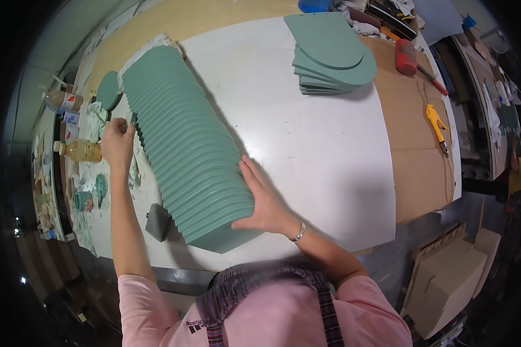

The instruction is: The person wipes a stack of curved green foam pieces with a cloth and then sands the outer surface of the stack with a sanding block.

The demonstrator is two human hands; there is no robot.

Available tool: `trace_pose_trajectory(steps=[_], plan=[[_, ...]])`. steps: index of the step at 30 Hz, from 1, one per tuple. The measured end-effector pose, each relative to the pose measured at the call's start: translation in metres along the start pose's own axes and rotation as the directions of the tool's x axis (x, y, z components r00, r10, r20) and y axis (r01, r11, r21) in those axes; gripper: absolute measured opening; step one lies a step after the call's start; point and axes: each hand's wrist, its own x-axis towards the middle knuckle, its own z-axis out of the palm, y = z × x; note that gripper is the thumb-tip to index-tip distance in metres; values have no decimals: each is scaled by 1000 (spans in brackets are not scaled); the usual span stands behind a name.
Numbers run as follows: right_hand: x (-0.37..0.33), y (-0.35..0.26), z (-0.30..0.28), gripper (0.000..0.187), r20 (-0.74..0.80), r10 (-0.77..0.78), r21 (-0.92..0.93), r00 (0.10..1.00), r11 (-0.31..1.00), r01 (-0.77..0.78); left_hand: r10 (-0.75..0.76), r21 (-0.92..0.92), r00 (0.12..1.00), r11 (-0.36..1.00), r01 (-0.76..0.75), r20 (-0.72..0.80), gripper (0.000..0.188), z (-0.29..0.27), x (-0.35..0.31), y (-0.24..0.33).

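Observation:
A long row of green round-ended panels (185, 139) stands on edge, packed face to face, running from near me to the far left of the white table (330, 162). My right hand (265, 202) rests on the near right side of the row, fingers stretched out and thumb apart. At the row's left side my left hand (117, 143) is closed in a pinch beside the panel edges. A small dark bit shows by its fingertips, too small to name. Just left of the row's near end sits a grey-green block (158, 222).
Flat green panels (330, 55) are stacked at the far right. A red mallet (406, 58) and a yellow air blow gun (436, 122) lie on brown board. Left are a bottle of yellowish liquid (81, 151), a stained rag (96, 120) and a round green piece (108, 91).

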Motion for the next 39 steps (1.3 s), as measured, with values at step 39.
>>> trace_pose_trajectory(steps=[39], plan=[[-1,-3,-2,133,6,47,-13,999,999,-47,481,-192,876,862,-469,24,31,-14,-16,30]])
